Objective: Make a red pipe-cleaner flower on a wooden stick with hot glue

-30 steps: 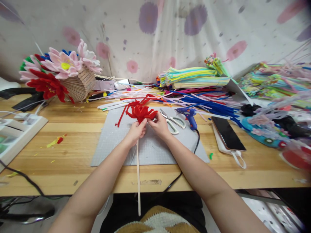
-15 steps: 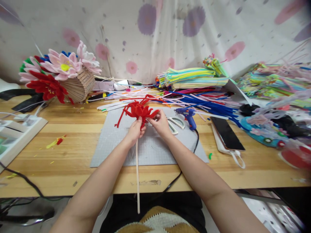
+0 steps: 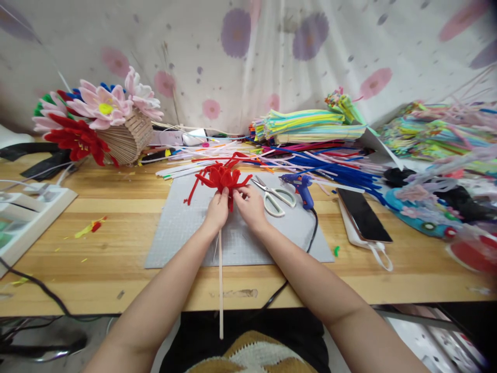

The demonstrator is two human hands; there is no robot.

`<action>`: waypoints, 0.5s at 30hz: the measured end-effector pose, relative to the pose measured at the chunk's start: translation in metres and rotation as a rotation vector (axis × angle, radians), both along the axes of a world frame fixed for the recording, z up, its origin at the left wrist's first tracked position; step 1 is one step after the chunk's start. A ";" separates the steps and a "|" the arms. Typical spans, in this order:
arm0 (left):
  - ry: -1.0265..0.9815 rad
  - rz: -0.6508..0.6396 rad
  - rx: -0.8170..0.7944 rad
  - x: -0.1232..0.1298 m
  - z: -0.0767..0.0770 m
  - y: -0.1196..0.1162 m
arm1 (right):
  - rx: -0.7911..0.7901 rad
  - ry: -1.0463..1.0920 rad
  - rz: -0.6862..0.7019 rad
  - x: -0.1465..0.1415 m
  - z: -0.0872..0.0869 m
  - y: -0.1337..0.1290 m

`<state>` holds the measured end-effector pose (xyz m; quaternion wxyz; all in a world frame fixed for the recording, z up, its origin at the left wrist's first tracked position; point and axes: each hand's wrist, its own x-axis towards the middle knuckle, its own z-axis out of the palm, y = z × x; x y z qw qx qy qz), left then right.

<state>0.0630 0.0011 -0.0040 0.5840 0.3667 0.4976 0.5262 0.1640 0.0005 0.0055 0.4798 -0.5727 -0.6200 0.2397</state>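
A red pipe-cleaner flower (image 3: 223, 177) is held up over the grey cutting mat (image 3: 174, 228), its petals spread outward. My left hand (image 3: 217, 210) is closed around the flower's base and the top of its pale stick stem (image 3: 221, 290), which hangs down past the table edge. My right hand (image 3: 249, 206) pinches the lower petals from the right, its fingertips close to my left thumb. Loose red pipe cleaners (image 3: 192, 189) lie just behind and left of the flower. Scissors (image 3: 275, 196) with pale handles rest on the mat, right of my right hand.
A blue glue gun (image 3: 300, 187) lies at the mat's right edge, its black cord running toward the front. Further right is a phone (image 3: 364, 215). Pipe cleaners (image 3: 330, 168) pile along the back. A basket of flowers (image 3: 128, 137) and a power strip (image 3: 37, 217) are left.
My right hand has moved left and inward from the outer right petal to the flower's base. More of the scissors shows now. My left hand stays on the stem top.
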 end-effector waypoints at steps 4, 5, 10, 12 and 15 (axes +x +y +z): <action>0.080 0.047 0.036 0.001 0.002 -0.001 | 0.046 -0.063 0.022 -0.001 -0.002 0.000; 0.076 0.067 0.039 0.002 0.003 -0.001 | 0.050 -0.057 0.028 -0.001 -0.003 0.001; 0.087 0.115 0.057 0.005 0.006 0.000 | 0.038 -0.021 0.029 0.001 -0.006 0.005; 0.103 0.092 0.060 0.006 0.006 0.000 | 0.029 -0.024 0.018 0.002 -0.006 0.005; 0.073 0.085 0.058 0.007 0.006 0.001 | 0.023 -0.018 0.019 0.002 -0.005 0.004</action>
